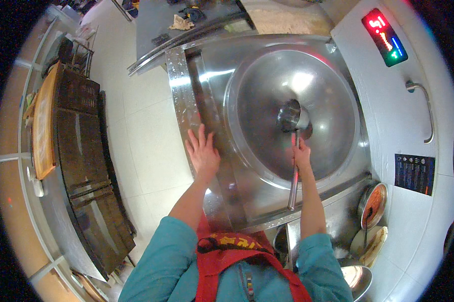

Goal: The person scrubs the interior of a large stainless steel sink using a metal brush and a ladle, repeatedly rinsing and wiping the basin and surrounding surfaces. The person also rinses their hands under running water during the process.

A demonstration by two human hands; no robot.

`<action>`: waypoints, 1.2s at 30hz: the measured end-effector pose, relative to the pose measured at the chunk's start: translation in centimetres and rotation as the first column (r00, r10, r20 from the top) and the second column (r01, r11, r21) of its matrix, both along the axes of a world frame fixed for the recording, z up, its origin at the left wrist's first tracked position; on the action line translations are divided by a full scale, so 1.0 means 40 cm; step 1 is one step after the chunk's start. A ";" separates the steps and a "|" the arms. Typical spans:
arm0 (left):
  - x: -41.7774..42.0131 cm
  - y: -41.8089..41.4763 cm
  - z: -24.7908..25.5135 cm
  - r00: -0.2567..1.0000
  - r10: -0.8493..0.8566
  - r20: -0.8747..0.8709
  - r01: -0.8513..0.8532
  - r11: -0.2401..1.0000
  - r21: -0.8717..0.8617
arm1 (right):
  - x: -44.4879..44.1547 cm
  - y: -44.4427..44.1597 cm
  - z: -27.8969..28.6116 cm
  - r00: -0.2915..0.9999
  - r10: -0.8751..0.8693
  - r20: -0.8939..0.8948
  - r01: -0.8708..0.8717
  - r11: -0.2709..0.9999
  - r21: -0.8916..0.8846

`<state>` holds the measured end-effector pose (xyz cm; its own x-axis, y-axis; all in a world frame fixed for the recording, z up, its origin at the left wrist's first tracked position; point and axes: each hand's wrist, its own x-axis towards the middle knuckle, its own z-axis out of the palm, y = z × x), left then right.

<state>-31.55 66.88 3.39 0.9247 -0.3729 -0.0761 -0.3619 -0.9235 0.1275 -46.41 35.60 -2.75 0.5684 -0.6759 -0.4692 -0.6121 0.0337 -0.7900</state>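
Observation:
My right hand (302, 155) is wrapped around the metal handle of a long-handled ladle (293, 188). The ladle's bowl lies over the middle of a large round steel wok (264, 87), which is set into a stainless steel cooking station (249, 205). A blurred dark patch, perhaps a reflection, shows beside the bowl. With its fingers spread, my left hand (205, 155) is at the left rim of the station, near a sunken channel (200, 87). Nothing is held in it; whether it rests on the steel, I cannot tell.
A lit display panel (384, 37) and a curved metal handle (427, 109) are on the right wall. At lower right stands a container of red-orange food (376, 205). A dark-fronted cabinet (85, 151) carries a wooden board (45, 124) on the left, across the tiled floor (136, 139).

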 end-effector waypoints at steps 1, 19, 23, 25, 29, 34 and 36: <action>0.000 0.001 -0.003 1.000 0.000 0.008 0.000 1.000 -0.024 | 0.003 0.024 0.003 0.995 -0.078 0.058 0.062 0.970 0.236; -0.005 0.024 -0.037 0.992 -0.052 0.111 0.051 0.999 0.010 | -0.287 0.441 0.395 0.744 0.668 0.018 -0.594 0.674 -0.438; -0.002 0.002 -0.007 1.000 -0.005 -0.002 0.005 1.000 0.023 | -0.271 0.362 0.305 0.823 0.568 0.000 -0.461 0.669 -0.583; -0.003 0.008 -0.006 1.000 -0.002 0.028 0.002 1.000 -0.024 | -0.204 0.271 0.243 0.922 0.386 0.034 -0.309 0.785 -0.538; -0.002 0.001 -0.005 0.998 -0.025 0.049 0.027 0.999 -0.044 | -0.099 0.003 0.114 0.997 0.070 -0.016 -0.070 0.906 -0.418; 0.000 0.002 -0.012 0.999 -0.009 0.048 0.012 0.998 -0.061 | -0.061 -0.165 -0.016 0.962 0.091 -0.257 -0.234 0.759 -0.608; -0.004 0.005 -0.014 0.999 -0.008 0.044 0.010 0.998 -0.067 | -0.052 -0.149 -0.038 0.964 0.122 -0.235 -0.236 0.798 -0.555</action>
